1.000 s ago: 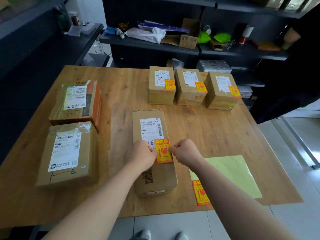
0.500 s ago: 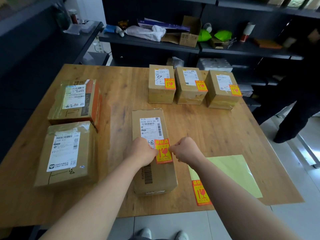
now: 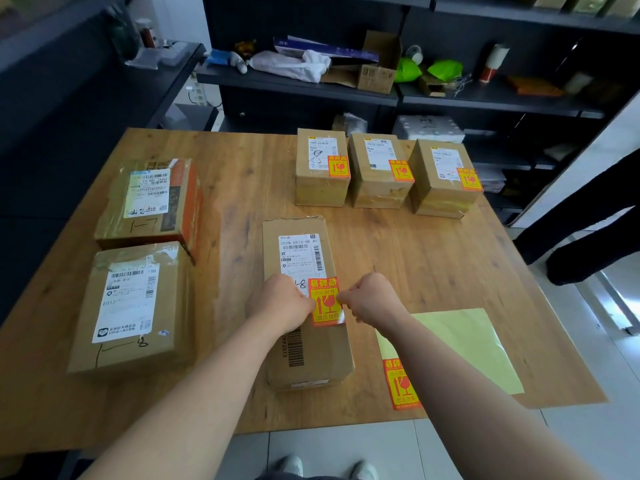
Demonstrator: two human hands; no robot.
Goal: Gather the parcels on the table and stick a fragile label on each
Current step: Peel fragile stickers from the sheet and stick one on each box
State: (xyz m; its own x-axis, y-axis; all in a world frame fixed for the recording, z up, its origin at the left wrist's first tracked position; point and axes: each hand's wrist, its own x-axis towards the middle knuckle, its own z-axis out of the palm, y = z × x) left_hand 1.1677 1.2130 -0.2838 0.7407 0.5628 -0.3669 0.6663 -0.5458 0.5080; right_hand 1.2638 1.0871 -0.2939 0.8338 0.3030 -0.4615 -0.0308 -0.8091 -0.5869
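Two unlabelled parcels: nearer one (image 3: 130, 306) and farther one (image 3: 152, 202) lie left, long axes running away.
Nearer hand: left hand (image 3: 282, 303).
Hands: left and right hand (image 3: 372, 297) fisted, flanking the fragile label (image 3: 325, 301) on the long parcel (image 3: 304, 306).

Single head view, angled forward-down over table (image 3: 221, 209), near hands.

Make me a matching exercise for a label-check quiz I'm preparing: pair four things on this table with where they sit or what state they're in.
Things
1. long parcel
2. two large parcels
3. three small parcels
4. yellow backing sheet

States
A. far row, each with a fragile label
B. left side, no fragile label
C. near right edge, one fragile label left on it
D. centre, both hands pressing a fragile label onto it

Pairs: 1-D, 2-B, 3-A, 4-C
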